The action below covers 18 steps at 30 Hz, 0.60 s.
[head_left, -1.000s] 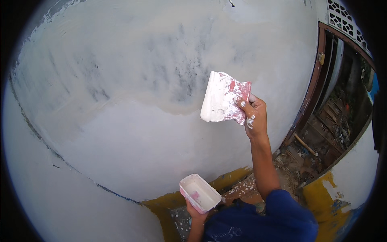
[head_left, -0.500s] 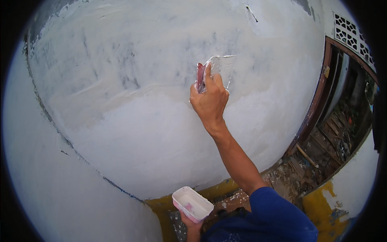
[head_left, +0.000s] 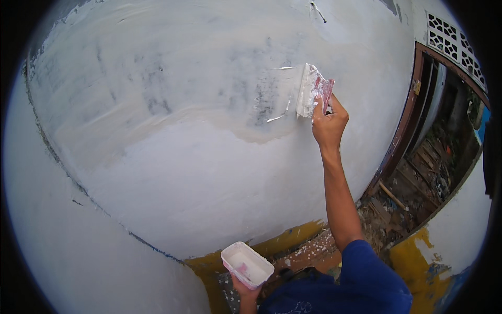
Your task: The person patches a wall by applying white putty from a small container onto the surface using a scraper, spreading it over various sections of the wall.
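Near the middle-right of the wall (head_left: 193, 162), my right hand (head_left: 330, 123) grips a wide putty knife (head_left: 307, 91), coated in white paste with pink showing through, its blade edge at the surface. A fresh wet smear with raised ridges lies just left of the blade, over grey mottled patches. Low in the picture, my left hand (head_left: 240, 288) holds a small rectangular plastic tub (head_left: 261, 256), white and pink, with pale paste inside.
A brown-framed doorway (head_left: 418, 89) at the right opens onto debris and boards (head_left: 429, 167), below a patterned vent block (head_left: 452, 42). Low yellow-painted wall (head_left: 408, 256) stands at lower right. A cracked corner seam runs down the left, and paint-spotted floor (head_left: 308, 254) shows below.
The paste-laden knife went from raised toward the wall, then moved rightward half a second ago to now, leaving a fresh smear. My left hand with the tub shifted slightly left and down.
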Motion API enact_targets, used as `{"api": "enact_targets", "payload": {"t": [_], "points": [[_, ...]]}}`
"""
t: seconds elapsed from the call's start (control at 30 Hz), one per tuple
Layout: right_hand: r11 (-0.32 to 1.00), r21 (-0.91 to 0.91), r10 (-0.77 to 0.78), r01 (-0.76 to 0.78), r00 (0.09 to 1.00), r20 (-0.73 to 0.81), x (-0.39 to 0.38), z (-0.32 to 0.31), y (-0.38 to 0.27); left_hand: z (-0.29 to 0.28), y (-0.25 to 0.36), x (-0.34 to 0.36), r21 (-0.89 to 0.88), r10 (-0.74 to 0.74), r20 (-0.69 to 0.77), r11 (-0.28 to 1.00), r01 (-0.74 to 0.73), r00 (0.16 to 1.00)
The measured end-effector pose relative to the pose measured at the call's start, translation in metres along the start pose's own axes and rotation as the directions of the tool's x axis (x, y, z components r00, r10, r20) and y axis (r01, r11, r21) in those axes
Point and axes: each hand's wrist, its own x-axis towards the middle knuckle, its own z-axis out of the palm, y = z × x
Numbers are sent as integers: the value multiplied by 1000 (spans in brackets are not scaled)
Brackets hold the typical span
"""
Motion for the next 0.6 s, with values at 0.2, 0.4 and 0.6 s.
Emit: {"api": "enact_targets", "payload": {"t": [0.2,0.4,0.6], "points": [[902,-75,-429,426,903,-32,17,20,-16,-1,-18,22,-149,-87,21,985,89,996],[803,-188,-573,566,820,19,12,31,-5,25,-19,42,-66,-127,103,989,134,987],[799,-285,-495,530,848,190,-31,45,1,20,-10,41,-79,-113,103,989,121,988]]}}
